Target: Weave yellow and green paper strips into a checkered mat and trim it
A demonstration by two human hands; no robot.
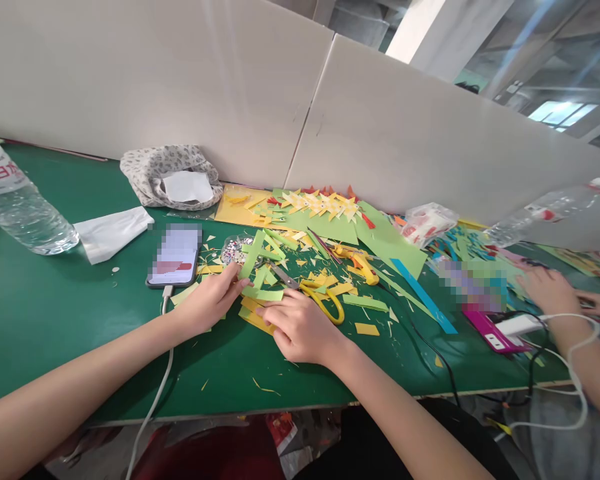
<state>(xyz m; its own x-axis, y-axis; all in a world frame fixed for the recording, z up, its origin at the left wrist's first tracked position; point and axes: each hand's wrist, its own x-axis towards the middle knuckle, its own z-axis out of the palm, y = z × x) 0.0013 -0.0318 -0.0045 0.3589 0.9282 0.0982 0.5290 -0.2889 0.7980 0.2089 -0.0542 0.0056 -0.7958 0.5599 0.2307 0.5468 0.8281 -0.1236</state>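
My left hand (216, 299) is closed, thumb and fingertips pinching a light green paper strip (253, 255) that is folded, one part pointing up and away, the other running right. My right hand (303, 325) lies beside it with curled fingers, gripping the strip's right-hand part; its thumb is partly hidden. Under and beside the fingertips are yellow paper strips (254, 316). Scissors with yellow handles (341, 312) lie just beyond my right hand, blades toward the upper left. A clear dish of small coloured beads (233, 249) stands behind the green strip.
Left are a phone (175, 250) on a white cable, a tissue (114, 233) and a water bottle (33, 207). Behind lie a cloth basket (147, 175) and a woven paper piece (320, 204). Right are a yellow glue gun (364, 264), a magenta power strip (487, 332) and another person's hand (547, 288).
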